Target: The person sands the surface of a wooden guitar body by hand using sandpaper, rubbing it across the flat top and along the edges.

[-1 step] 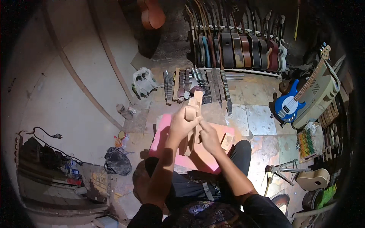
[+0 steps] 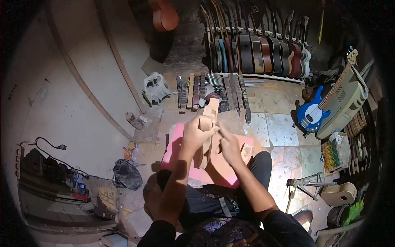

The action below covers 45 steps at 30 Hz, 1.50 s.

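Observation:
My left hand (image 2: 196,133) is wrapped round a pale, unfinished wooden piece (image 2: 206,158), its thumb lying across toward the right. The long, blocky piece stands over my lap, with its narrow end (image 2: 213,105) pointing away from me. Close to its right side, my right hand (image 2: 231,149) is closed. Something slim and brownish (image 2: 222,130) reaches from that hand toward my left thumb; I cannot make out what it is. Under both hands lies a pink and tan board (image 2: 176,138), and a small wood block (image 2: 247,151) sits on its right part.
Several fretted guitar necks (image 2: 227,88) lie beyond the board. Guitars fill a rack (image 2: 267,77) at the back. To the right are a blue electric bass (image 2: 314,110), a tripod (image 2: 302,187) and an unfinished small guitar (image 2: 339,194). A black plastic bag (image 2: 127,175) lies left.
My right hand has drawn slightly back and to the right, away from my left thumb, showing more of the slim brownish thing. The left hand and the wooden piece stay almost still.

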Motion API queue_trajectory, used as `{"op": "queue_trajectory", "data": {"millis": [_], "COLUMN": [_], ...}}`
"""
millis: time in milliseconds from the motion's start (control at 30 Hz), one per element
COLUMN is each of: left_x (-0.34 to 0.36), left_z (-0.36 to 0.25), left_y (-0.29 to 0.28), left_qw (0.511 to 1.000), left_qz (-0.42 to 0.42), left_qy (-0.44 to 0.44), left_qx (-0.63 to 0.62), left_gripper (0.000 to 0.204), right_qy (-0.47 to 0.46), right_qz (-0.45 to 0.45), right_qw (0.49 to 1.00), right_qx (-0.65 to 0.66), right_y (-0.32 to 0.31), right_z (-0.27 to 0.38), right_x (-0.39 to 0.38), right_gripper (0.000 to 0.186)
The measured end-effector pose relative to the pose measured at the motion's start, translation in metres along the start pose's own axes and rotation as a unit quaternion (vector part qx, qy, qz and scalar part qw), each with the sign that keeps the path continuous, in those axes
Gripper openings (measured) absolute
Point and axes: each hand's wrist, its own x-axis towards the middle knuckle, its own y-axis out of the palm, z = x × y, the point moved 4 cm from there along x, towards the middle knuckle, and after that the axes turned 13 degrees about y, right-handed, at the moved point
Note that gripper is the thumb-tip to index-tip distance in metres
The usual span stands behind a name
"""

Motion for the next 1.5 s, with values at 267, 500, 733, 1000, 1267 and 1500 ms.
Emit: {"op": "queue_trajectory", "data": {"millis": [267, 500, 733, 1000, 1267, 1500], "left_x": [-0.014, -0.035, -0.047, -0.031, -0.026, -0.03], "left_z": [0.012, 0.011, 0.02, 0.009, 0.004, -0.007], "left_y": [0.009, 0.022, 0.033, 0.035, 0.045, 0.048], "left_qw": [0.996, 0.992, 0.992, 0.987, 0.983, 0.986], "left_qz": [-0.069, -0.053, 0.007, 0.009, -0.013, -0.006], "left_qy": [0.047, 0.078, 0.121, 0.121, 0.116, 0.115], "left_qx": [0.012, -0.086, -0.025, -0.103, -0.144, -0.119], "left_gripper": [0.04, 0.023, 0.038, 0.042, 0.044, 0.048], "right_qy": [-0.023, -0.127, -0.204, -0.183, -0.209, -0.205], "right_qz": [-0.078, 0.152, 0.15, 0.103, 0.054, 0.058], "right_qw": [0.992, 0.971, 0.913, 0.902, 0.896, 0.938], "right_qx": [-0.094, -0.137, -0.32, -0.377, -0.387, -0.273], "right_y": [-0.048, -0.028, -0.01, -0.027, -0.03, -0.032], "right_z": [0.045, 0.091, 0.097, 0.086, 0.084, 0.077], "right_x": [-0.01, -0.033, -0.042, -0.063, -0.061, -0.055], "right_gripper": [0.062, 0.06, 0.07, 0.077, 0.073, 0.065]}}
